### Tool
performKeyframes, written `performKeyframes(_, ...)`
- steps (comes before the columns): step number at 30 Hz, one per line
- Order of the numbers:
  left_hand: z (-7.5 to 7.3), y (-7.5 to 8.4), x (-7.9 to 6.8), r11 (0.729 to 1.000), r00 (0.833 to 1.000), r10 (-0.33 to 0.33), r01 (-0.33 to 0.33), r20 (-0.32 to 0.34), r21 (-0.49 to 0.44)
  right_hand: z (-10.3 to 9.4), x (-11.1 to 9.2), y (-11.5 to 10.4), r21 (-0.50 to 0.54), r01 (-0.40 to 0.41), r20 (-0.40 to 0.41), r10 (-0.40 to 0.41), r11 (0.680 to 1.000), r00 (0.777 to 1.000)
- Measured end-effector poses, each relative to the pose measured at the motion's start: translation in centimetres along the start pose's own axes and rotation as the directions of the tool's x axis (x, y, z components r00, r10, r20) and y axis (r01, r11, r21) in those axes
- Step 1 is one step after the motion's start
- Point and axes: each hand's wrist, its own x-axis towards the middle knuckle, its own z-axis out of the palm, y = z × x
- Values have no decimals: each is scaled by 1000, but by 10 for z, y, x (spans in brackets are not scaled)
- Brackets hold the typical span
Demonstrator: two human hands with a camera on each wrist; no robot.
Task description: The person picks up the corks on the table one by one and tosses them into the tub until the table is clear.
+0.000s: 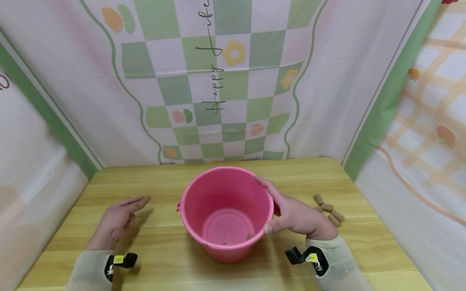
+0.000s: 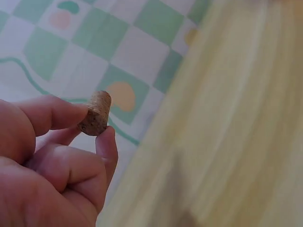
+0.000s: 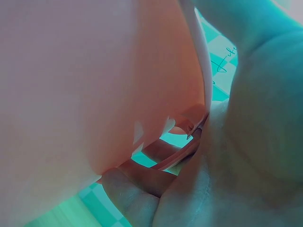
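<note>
My left hand (image 1: 118, 220) pinches a cork (image 2: 97, 113) between its fingertips, held over the left part of the table. In the head view the cork sticks out past the fingers, pointing right. A pink bucket (image 1: 227, 252) is in the middle, its mouth tilted toward me. My right hand (image 1: 296, 214) grips the bucket's right rim, thumb at the near side and fingers round the outside. From the right wrist view, the fingers curl under the rim by the handle. Inside the bucket, a small brown piece (image 1: 249, 236) shows near the front wall.
Several corks (image 1: 327, 207) lie in a loose group to the right, beyond my right wrist. The wooden table (image 1: 156, 250) ends at a checkered curtain (image 1: 233, 87) behind, with more cloth on both sides.
</note>
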Motion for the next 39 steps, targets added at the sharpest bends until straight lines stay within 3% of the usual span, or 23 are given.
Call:
performKeyframes(4,5,11,-3,982,997,39,-27,60,-186,0,0,1,2,8,3,-8,1000,1000)
performKeyframes(8,10,22,-8,969,994,72,-51,78,-240,0,0,1,10,8,5,-8,1000,1000)
performKeyframes(17,19,36,-21,958,988,114,-82,102,-276,1,2,-2,12,8,11,-8,1000,1000)
performKeyframes(26,31,54,-36,946,961,226,-178,159,-271,1,2,-2,17,15,8,-15,1000,1000)
performKeyframes(39,49,73,-60,939,950,258,-203,178,-276,1,1,-2,38,13,10,-13,999,1000)
